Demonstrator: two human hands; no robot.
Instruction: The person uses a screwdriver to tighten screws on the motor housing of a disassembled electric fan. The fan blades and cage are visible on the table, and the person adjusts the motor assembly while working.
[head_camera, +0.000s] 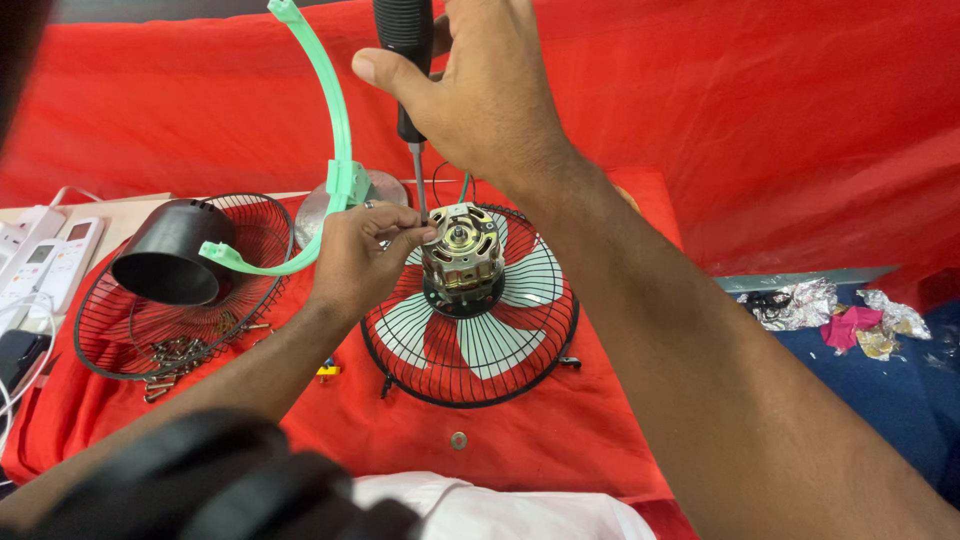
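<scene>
A fan motor (462, 258) with copper windings stands on a black wire fan guard (470, 372) that has a white and red centre piece. My right hand (480, 90) grips the black handle of a screwdriver (406, 40) held upright, its thin shaft reaching down to the motor's left edge. My left hand (362, 255) pinches the shaft's tip against the motor with its fingertips. A green plastic ring (335, 130) curves up behind my left hand.
A second wire guard (120, 345) at the left holds a black motor cover (168, 252) and several metal clips. Two white remotes (50, 262) and cables lie at the far left. Crumpled foil (800, 302) and pink scraps sit at the right. A washer (458, 440) lies on the red cloth.
</scene>
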